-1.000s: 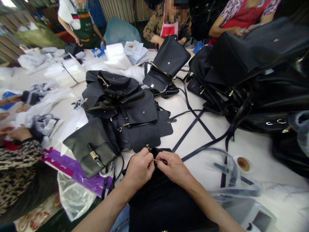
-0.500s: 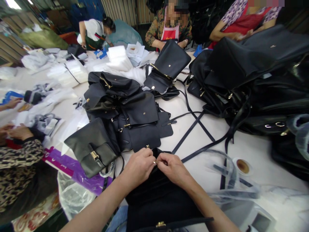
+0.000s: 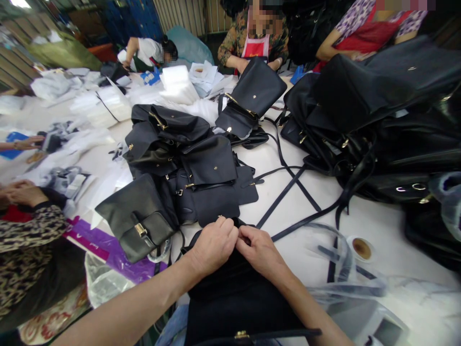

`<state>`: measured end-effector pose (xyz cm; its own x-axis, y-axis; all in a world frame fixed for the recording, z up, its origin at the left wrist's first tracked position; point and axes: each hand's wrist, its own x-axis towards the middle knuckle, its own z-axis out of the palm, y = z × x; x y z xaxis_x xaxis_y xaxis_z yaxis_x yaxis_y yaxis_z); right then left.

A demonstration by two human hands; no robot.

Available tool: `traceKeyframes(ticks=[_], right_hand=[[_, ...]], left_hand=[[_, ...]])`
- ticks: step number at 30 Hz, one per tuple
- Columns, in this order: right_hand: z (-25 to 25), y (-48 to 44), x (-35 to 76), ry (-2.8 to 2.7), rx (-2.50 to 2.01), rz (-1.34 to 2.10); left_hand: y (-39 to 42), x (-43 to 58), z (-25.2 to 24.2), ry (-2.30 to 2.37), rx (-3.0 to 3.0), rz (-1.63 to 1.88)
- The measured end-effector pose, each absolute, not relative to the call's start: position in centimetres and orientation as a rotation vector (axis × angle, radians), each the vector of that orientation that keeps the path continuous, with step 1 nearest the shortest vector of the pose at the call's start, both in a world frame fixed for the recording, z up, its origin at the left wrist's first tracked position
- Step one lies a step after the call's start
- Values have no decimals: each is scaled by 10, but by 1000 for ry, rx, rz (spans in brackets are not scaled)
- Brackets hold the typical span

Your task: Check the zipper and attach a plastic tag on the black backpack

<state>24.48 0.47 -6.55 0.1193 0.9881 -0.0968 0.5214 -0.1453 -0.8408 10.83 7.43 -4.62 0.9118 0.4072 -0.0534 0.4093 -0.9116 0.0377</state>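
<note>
Head view: hands (image 3: 217, 244) (adjacent) grip black bag (image 3: 239, 300).

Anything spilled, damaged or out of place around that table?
I see nothing spilled or damaged. Slightly untidy: loose black straps lie crossed on the table ahead of the right hand, looking tangle-prone, and a clear plastic bag seems to droop over the near-left edge.

Pale lettering is running along the magenta band of the purple plastic sheet (image 3: 124, 261) at near left — too small and blurred to read; no other text is showing legibly.
</note>
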Motion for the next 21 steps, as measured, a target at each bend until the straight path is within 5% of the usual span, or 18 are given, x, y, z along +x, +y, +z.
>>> traceKeyframes(ticks=[16, 21], right_hand=[[-64, -13, 232, -1758, -1813, 513], [-65, -32, 239, -1334, -1794, 786]], left_hand=[[94, 92, -40, 1112, 2865, 68], [111, 62, -13, 1280, 2230, 383]])
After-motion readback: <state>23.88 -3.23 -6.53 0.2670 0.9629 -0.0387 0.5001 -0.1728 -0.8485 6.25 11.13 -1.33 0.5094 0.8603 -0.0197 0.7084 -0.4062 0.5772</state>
